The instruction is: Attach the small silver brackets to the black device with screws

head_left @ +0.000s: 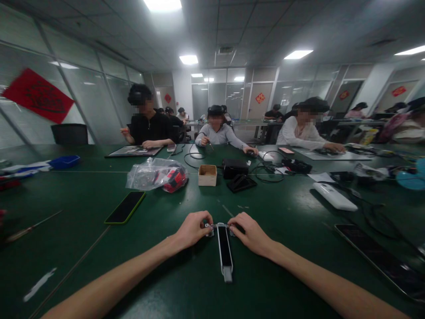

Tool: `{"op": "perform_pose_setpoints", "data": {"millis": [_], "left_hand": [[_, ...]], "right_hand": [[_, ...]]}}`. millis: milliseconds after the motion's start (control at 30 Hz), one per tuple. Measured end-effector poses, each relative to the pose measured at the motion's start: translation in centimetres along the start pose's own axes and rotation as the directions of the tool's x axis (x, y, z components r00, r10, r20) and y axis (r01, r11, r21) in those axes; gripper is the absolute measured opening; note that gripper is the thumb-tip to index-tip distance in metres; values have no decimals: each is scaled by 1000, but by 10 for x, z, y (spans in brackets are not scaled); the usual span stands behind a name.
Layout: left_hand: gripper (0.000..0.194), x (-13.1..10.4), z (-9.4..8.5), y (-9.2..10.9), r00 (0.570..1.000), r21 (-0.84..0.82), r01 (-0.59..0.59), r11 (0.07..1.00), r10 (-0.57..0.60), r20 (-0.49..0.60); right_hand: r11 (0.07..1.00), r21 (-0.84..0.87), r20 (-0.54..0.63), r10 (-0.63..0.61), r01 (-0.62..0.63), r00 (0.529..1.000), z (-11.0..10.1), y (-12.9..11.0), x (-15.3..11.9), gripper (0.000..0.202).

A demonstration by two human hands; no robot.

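Observation:
On the green table in front of me lies a long, narrow device (225, 252) with a black top face and a pale frame. Its near end narrows to a small grey tab. Small pale metal-looking pieces stick out on both sides of its far end. My left hand (193, 229) is closed, thumb and fingers pinching the left side piece (209, 231). At the opposite side, my right hand (250, 232) pinches at the right side piece, which its fingers mostly hide. What kind of device this is, I cannot tell.
Beyond my hands stand a small cardboard box (207, 176), a black box (235, 168) and a plastic bag (156, 175). A green-edged phone (125, 207) lies left; a white device (334, 196) and a dark phone (381, 259) lie right, near cables. Several people work across the table.

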State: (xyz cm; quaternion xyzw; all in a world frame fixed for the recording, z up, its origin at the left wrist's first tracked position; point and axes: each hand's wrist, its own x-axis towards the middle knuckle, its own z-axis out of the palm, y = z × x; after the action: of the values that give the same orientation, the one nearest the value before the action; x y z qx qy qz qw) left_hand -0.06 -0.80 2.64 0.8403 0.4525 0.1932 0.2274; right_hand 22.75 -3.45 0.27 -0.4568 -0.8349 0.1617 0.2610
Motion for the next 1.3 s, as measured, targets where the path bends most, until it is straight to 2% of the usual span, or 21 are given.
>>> {"op": "perform_pose_setpoints", "data": {"millis": [500, 700, 1000, 1300], "left_hand": [[14, 1, -3, -3, 1000, -22, -5, 1000, 5, 16], [15, 2, -4, -6, 998, -1, -9, 1000, 9, 67], [14, 1, -5, -3, 999, 8, -5, 1000, 5, 42], [9, 1, -7, 2, 999, 33, -1, 999, -1, 50]], "right_hand": [[1000, 11, -1, -6, 6, 1000, 2, 3, -1, 18], [1000, 5, 12, 15, -15, 1000, 0, 2, -2, 18], [1000, -11, 16, 23, -23, 1000, -3, -4, 0, 16], [999, 14, 21, 35, -36, 999, -1, 1, -1, 18]]}}
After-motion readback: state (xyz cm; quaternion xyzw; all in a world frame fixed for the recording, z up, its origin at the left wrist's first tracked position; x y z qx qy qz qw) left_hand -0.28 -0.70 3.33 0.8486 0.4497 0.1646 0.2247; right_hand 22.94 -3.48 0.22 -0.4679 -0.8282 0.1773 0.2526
